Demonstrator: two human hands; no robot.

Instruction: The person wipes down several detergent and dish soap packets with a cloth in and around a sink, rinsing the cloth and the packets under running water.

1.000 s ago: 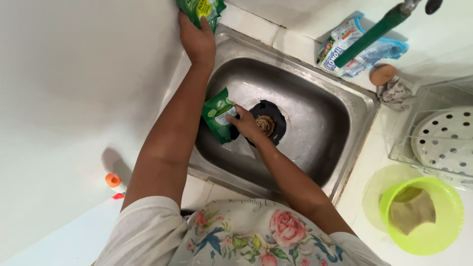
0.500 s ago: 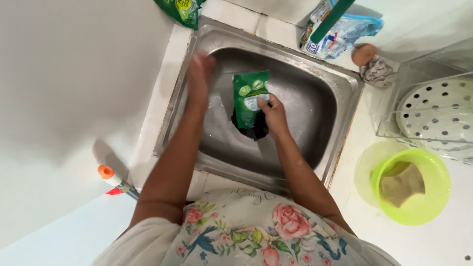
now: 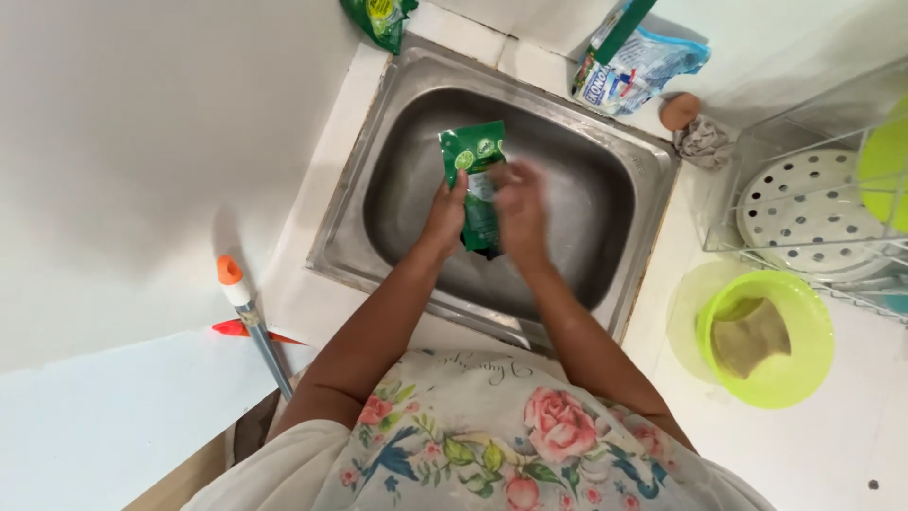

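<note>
**Green sachet held over steel sink**

Stainless steel sink (image 3: pixel 378 142) lies directly beneath both hands. Clear dish rack (image 3: pixel 804 142) with white perforated plate stands well to the right of the hands; lime green bowl (image 3: pixel 804 360) sits nearer the body on that side. Green sachet (image 3: pixel 476 161) is upright between the hands, above the basin. Left hand (image 3: pixel 445 216) pinches its lower left edge, fingers curled. Right hand (image 3: pixel 520 213) is motion-blurred against the sachet's right side; its grip cannot be told.
</note>
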